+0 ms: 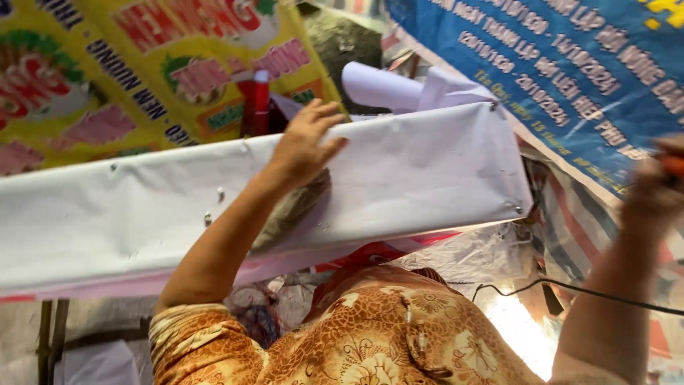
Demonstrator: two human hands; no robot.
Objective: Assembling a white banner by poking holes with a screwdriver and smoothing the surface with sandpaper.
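My left hand (305, 146) lies flat with fingers spread on the top edge of a long white sheet (427, 171), which is stretched over a board and runs across the view. Small metal pins (220, 193) dot the sheet. At the right edge, my right hand (654, 192) is raised and blurred, and it is closed around a small orange-red object (672, 165) whose shape I cannot make out. My orange patterned shirt (370, 335) fills the bottom middle.
A yellow printed banner (107, 71) lies behind the sheet at the left and a blue printed banner (570, 64) at the right. A red capped tube (259, 100) and rolled white paper (399, 85) sit behind the sheet. A black cable (570, 288) crosses a striped tarp (570, 235).
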